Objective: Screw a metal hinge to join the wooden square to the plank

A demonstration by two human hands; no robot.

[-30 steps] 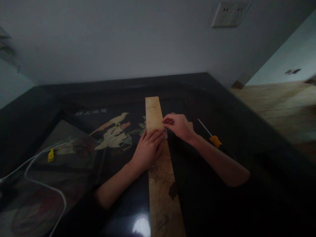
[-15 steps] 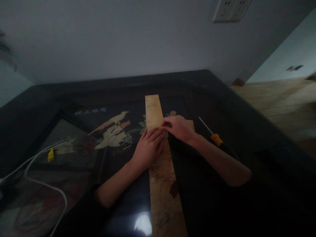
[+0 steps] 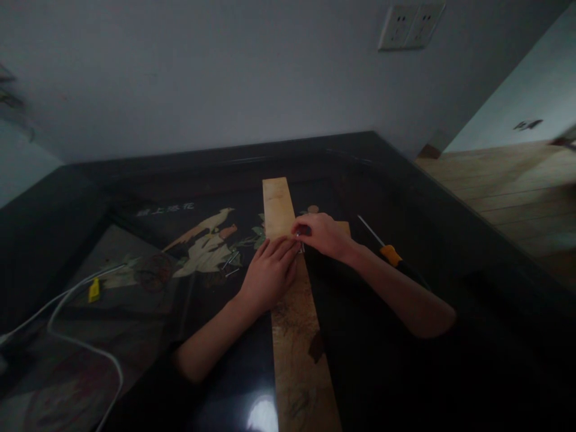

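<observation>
"What step is this?"

"I'd judge it as placing or starting a small metal piece point(image 3: 298, 234) by hand. It shows at the right side of the long wooden plank point(image 3: 297, 342), which runs from the near edge of the surface point(image 3: 148, 180) towards the far one. A bright metal part point(image 3: 302, 248) peeks out just below."

"And the hands?"

"The right hand point(image 3: 326, 235) comes in from the right, wrist bent, thumb and forefinger apparently pinched on that small piece. The left hand point(image 3: 272, 270) lies palm down across the plank, fingers together, their tips close to the pinch. I can't tell whether they grip anything."

"What does the next move call for?"

"A steady plank and a straight, light turn or push, I'd think. The screwdriver point(image 3: 390, 254) lies near the surface's right edge, not in use, and slender metal fasteners point(image 3: 230, 260) lie left of the plank. A shorter wooden piece point(image 3: 343, 227) shows behind the right hand, towards the far right corner."
</observation>
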